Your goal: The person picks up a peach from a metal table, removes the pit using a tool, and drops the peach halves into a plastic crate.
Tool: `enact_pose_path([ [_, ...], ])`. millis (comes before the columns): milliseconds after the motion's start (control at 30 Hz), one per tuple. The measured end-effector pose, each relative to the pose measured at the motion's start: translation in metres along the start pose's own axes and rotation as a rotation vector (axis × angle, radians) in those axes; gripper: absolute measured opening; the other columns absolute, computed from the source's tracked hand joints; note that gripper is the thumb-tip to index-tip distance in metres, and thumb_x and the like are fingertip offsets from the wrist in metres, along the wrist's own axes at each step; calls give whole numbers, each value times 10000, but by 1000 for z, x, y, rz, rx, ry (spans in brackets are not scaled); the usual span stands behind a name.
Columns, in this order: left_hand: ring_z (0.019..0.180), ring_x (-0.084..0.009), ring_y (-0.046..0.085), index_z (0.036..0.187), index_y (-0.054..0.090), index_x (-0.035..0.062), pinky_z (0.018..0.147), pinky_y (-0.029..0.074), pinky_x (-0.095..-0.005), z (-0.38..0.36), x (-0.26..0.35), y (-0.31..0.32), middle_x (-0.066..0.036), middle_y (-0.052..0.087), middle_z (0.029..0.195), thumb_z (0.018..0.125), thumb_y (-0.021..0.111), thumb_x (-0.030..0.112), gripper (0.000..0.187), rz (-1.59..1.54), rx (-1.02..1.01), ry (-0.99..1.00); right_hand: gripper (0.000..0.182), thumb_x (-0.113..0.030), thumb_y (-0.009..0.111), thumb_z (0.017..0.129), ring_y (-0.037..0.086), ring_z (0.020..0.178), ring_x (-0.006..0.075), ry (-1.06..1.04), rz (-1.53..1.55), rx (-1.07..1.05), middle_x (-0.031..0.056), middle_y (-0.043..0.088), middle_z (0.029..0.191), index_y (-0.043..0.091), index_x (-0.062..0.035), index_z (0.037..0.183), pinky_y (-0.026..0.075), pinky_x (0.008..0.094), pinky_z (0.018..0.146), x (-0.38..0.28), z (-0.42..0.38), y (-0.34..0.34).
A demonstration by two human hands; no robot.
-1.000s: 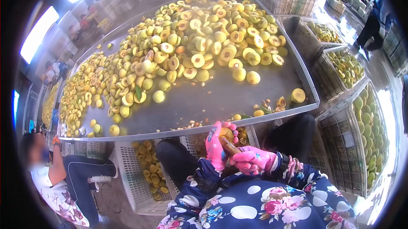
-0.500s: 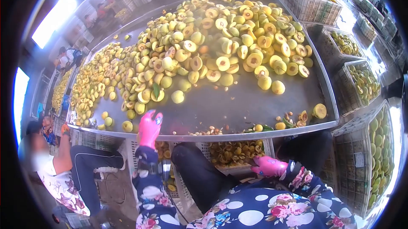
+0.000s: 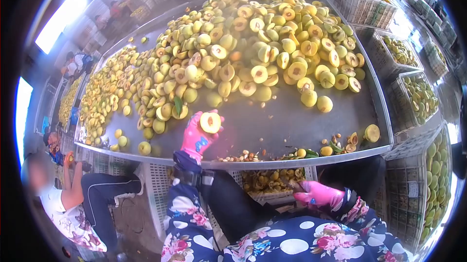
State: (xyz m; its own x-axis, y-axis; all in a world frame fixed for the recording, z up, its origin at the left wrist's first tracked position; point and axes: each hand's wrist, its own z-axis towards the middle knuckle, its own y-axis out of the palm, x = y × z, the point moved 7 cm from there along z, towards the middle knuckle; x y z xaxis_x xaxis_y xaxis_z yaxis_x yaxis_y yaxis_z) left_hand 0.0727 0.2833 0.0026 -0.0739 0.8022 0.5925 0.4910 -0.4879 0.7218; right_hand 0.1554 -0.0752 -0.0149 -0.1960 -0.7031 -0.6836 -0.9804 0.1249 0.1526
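My left hand (image 3: 197, 138), in a pink glove, holds a halved yellow fruit (image 3: 210, 122), its cut face and brown centre turned up, over the table's front part. My right hand (image 3: 318, 194), also pink-gloved, is closed near my lap, beside a crate of fruit pieces (image 3: 266, 182) below the table edge. Its fingers wrap round something small and dark that I cannot make out. A big heap of halved fruit (image 3: 243, 43) lies on the metal table (image 3: 243, 126).
Small pits and scraps (image 3: 243, 156) lie along the table's front edge, with a halved fruit (image 3: 372, 133) at the right corner. Crates of fruit (image 3: 413, 184) stand on the right. At the left sits a co-worker (image 3: 68, 203) holding a fruit.
My left hand has moved right and now holds the halved fruit; it showed no fruit before. My right hand has shifted slightly right. The co-worker's hands have moved lower.
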Motion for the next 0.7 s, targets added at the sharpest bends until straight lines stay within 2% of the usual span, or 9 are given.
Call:
enact_pose_path([
  [67,841,-296,590,1187,522,-10,728,515,-370,-24,-29,33,-180,609,1020,929,439,422,510,-200,20,-61,206,-235,568,903,467,486,81,-77,104,-63,3,503,643,471,-54,898,379,236,438,-19,-5,6],
  [100,942,-308,562,1185,513,-28,795,499,-404,-34,-41,44,-197,584,1056,927,459,410,511,-267,1,-62,218,-245,560,905,480,510,87,-162,12,-58,6,512,648,476,-43,909,395,246,469,-32,-7,7],
  [167,917,-310,576,1205,508,-16,789,505,-402,-48,-65,66,-190,581,1090,923,450,431,532,-361,204,-41,238,-250,549,908,501,545,99,-239,-118,-8,15,522,657,491,-22,944,409,266,501,-53,-15,8],
  [233,932,-312,574,1204,502,-18,812,499,-407,-58,-86,88,-191,576,1104,936,440,416,514,-371,210,-58,272,-255,543,906,532,576,147,-343,-263,60,63,551,673,500,4,980,429,313,533,-81,-29,10],
  [267,939,-313,572,1203,499,-19,824,496,-409,-61,-96,96,-192,573,1111,943,435,409,505,-376,213,-70,296,-250,549,898,582,629,247,-411,-370,122,147,588,708,501,24,1001,449,361,586,-86,-29,9],
  [367,956,-319,575,1208,488,-16,844,492,-421,-69,-117,112,-202,569,1121,961,418,380,472,-219,131,-4,307,-250,557,889,609,709,344,-577,-453,226,221,602,764,500,31,998,458,397,629,-99,-39,11],
  [400,961,-314,585,1209,486,-9,850,495,-414,-69,-125,112,-208,565,1133,973,400,362,448,-188,97,10,307,-240,566,882,609,760,386,-541,-479,221,244,604,799,498,36,999,463,404,643,-102,-40,12],
  [500,947,-300,598,1211,489,-8,848,496,-400,-76,-137,126,-212,571,1128,977,393,352,439,-137,159,12,303,-228,571,879,612,772,384,-616,-478,254,244,606,816,495,40,998,467,408,650,-102,-43,13],
  [700,934,-286,606,1215,489,-17,843,498,-366,-79,-151,142,-215,585,1106,979,393,348,445,-37,161,29,328,-204,574,863,616,811,395,-591,-458,286,252,608,838,472,45,1050,476,415,667,-92,-42,11],
])
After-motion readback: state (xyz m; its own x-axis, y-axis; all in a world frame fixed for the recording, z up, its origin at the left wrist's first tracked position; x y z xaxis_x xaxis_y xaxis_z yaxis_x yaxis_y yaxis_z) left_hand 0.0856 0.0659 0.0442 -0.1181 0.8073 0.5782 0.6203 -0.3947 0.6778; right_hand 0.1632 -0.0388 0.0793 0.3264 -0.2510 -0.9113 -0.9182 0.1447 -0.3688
